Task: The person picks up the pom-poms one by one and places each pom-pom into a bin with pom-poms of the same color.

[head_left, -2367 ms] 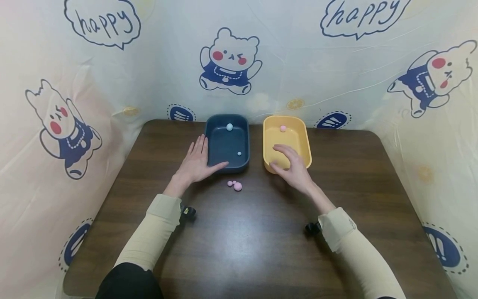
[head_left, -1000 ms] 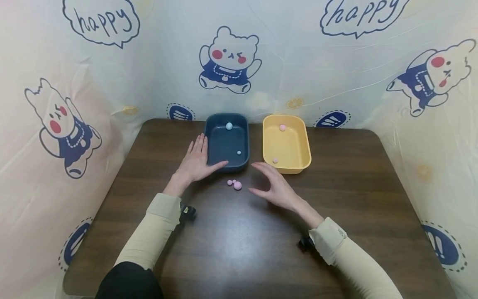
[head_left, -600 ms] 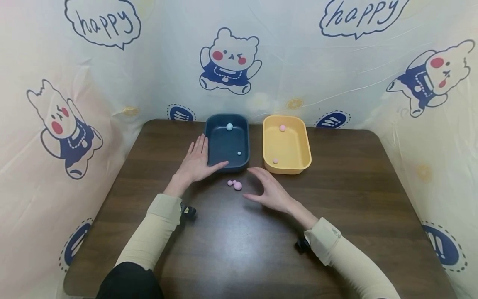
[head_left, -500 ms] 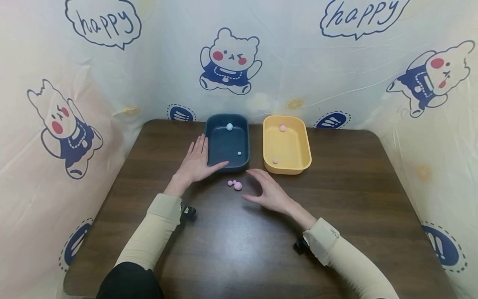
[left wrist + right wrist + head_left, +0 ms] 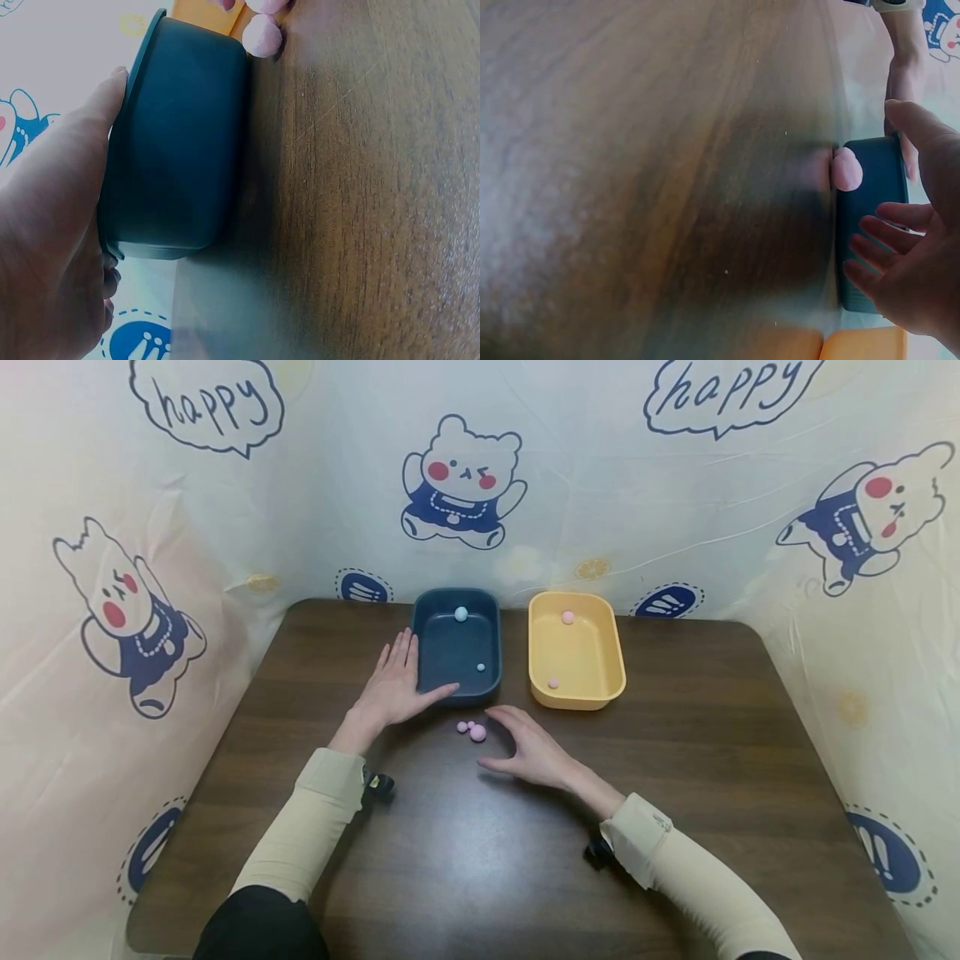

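My left hand (image 5: 392, 687) rests with straight fingers along the left rim of the dark blue tray (image 5: 450, 652), its thumb on the near edge. Two pale blue balls lie inside: a larger one (image 5: 461, 614) at the back and a small one (image 5: 481, 667) towards the front. Just before this tray, three pink balls sit clustered on the table, the biggest ball (image 5: 477, 733) nearest my right hand (image 5: 534, 756). That hand hovers to their right, thumb and fingers spread apart, holding nothing. In the left wrist view, a pink ball (image 5: 262, 36) shows beyond the tray's corner.
Right of the blue tray stands a yellow tray (image 5: 588, 652) with a pink ball (image 5: 567, 617) at the back and a smaller pink ball (image 5: 552, 682) near its front. The brown table (image 5: 720, 735) meets a printed curtain (image 5: 577, 468) behind.
My right hand has come from over the yellow tray leftward and nearer me, to beside the pink cluster. A second pink ball now shows in the yellow tray. My left hand stays put.
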A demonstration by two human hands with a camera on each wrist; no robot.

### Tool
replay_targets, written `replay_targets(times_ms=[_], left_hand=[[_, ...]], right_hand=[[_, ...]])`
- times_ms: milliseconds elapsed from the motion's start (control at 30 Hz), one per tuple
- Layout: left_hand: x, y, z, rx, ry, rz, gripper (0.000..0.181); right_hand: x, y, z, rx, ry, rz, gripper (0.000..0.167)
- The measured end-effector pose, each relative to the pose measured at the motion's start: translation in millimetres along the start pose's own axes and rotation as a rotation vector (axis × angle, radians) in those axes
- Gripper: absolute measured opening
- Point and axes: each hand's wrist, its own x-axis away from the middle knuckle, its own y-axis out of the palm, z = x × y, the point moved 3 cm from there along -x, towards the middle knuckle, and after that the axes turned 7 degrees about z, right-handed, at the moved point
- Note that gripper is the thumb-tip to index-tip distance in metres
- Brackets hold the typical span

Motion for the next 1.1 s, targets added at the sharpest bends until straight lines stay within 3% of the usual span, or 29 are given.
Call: replay_targets(times_ms=[300, 700, 1100], left_hand=[[0.0, -1.1, -0.5, 0.059, -0.005, -0.01, 0.14], [-0.5, -1.2, 0.8, 0.005, -0.001, 0.0, 0.134], [-1.8, -0.1, 0.2, 0.004, 0.007, 0.0, 0.135]], right_hand=[[-7.5, 3, 2, -0.012, 0.027, -0.018, 0.082], [-14.4, 6, 7, -0.029, 0.042, -0.018, 0.077], [-19.5, 8, 8, -0.036, 0.035, 0.019, 0.058]])
